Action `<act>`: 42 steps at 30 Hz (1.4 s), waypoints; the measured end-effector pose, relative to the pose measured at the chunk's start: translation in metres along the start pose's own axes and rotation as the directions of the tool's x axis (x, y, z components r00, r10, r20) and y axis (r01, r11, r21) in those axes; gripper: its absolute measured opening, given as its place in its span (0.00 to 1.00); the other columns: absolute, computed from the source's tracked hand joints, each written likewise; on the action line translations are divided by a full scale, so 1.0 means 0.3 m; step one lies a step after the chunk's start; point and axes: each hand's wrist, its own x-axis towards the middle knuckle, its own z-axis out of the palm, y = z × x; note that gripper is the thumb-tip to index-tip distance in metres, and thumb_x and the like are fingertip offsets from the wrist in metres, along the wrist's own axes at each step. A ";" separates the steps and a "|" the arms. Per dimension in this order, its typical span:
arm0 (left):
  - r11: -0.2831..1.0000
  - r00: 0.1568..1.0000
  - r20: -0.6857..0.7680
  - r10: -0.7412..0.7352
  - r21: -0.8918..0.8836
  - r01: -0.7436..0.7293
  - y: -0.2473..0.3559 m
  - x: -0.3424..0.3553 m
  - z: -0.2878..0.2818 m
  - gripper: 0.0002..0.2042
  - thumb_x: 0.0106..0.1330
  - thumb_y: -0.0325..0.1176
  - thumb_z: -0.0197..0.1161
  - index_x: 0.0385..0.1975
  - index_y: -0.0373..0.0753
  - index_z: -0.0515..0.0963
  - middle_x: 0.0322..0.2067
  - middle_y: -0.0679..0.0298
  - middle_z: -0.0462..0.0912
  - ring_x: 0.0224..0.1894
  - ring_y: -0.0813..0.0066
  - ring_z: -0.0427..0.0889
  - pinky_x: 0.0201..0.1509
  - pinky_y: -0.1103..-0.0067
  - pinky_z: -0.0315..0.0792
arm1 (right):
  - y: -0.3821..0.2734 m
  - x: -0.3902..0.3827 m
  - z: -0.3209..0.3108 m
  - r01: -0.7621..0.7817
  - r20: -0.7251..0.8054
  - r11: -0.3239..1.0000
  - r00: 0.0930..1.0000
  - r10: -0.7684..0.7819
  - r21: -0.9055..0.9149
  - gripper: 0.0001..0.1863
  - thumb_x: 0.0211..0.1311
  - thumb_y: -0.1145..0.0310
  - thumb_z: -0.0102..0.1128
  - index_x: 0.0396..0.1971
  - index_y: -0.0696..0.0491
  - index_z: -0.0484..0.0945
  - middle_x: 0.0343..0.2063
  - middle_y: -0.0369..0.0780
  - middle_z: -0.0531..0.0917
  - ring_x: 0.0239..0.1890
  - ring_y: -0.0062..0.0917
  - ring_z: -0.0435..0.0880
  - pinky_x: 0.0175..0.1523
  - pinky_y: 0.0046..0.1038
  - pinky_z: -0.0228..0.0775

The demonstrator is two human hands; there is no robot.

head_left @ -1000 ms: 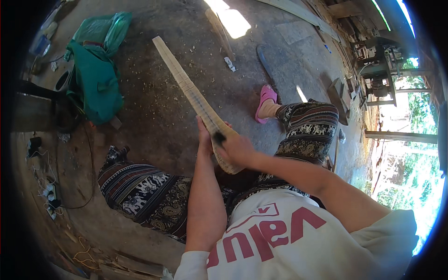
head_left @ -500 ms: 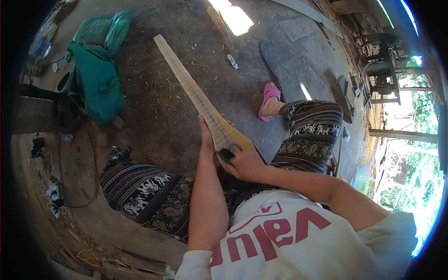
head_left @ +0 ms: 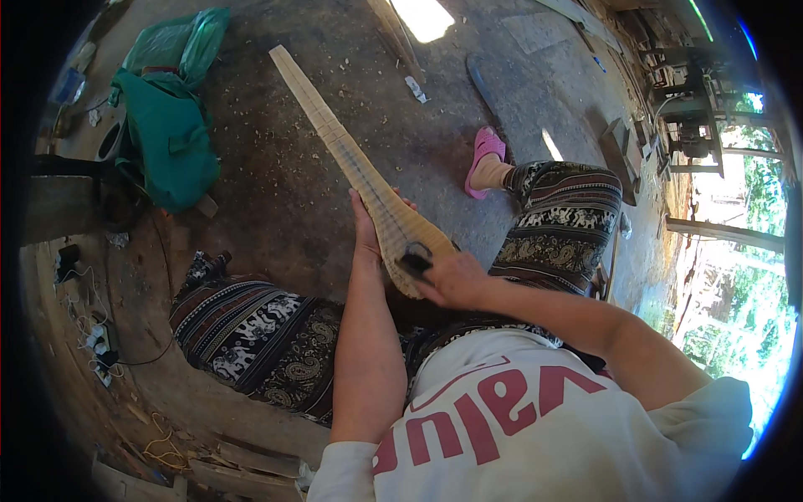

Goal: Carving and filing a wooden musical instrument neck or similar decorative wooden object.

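A long pale piece with crosswise ribs (head_left: 339,146), narrow at the far end and broad near my lap, slants across the middle. Its material looks like wood or woven cane; I cannot tell which. My left hand (head_left: 369,224) holds it from beneath at mid-length, thumb along the left edge and fingertips showing past the right edge. Over the broad near end, my right hand (head_left: 460,280) is closed around a small black thing (head_left: 416,258) pressed to the surface. A dark curved line shows beside that black thing; its exact kind is hidden by the fingers.
A green bag (head_left: 167,142) lies on the floor at far left, with a power strip and cables (head_left: 102,347) nearer. Ahead right are a dark curved blade (head_left: 479,84) and my foot in a pink clog (head_left: 483,159). A wooden block (head_left: 619,159) and machinery (head_left: 690,105) stand right.
My right hand and the black thing have shifted slightly up and right over the broad end. The left hand keeps its hold, and the whole view has tilted a little.
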 end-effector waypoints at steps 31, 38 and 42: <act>0.987 0.979 -0.176 0.102 0.140 -0.078 0.008 0.011 0.126 0.43 0.62 0.75 0.29 0.46 0.36 0.71 0.35 0.52 0.78 0.43 0.55 0.80 0.47 0.62 0.76 | 0.182 0.304 -0.039 -0.135 -0.245 0.984 0.964 0.102 -0.119 0.17 0.59 0.54 0.57 0.24 0.53 0.82 0.25 0.47 0.82 0.29 0.44 0.84 0.37 0.43 0.76; 1.000 1.000 0.003 0.026 0.012 -0.026 -0.021 -0.005 0.048 0.44 0.61 0.76 0.28 0.45 0.36 0.71 0.33 0.50 0.79 0.41 0.54 0.81 0.48 0.61 0.76 | 0.127 0.397 -0.183 -0.046 -0.282 0.993 0.959 0.012 -0.112 0.13 0.57 0.60 0.58 0.33 0.56 0.79 0.45 0.50 0.74 0.48 0.45 0.75 0.47 0.44 0.71; 0.995 0.998 -0.053 -0.035 -0.096 0.030 -0.015 -0.008 0.101 0.42 0.64 0.73 0.30 0.46 0.35 0.71 0.34 0.50 0.79 0.42 0.55 0.81 0.49 0.60 0.77 | 0.005 0.089 -0.066 0.055 -0.294 0.998 0.955 -0.051 0.006 0.12 0.57 0.62 0.58 0.35 0.55 0.77 0.44 0.50 0.71 0.49 0.46 0.72 0.51 0.44 0.69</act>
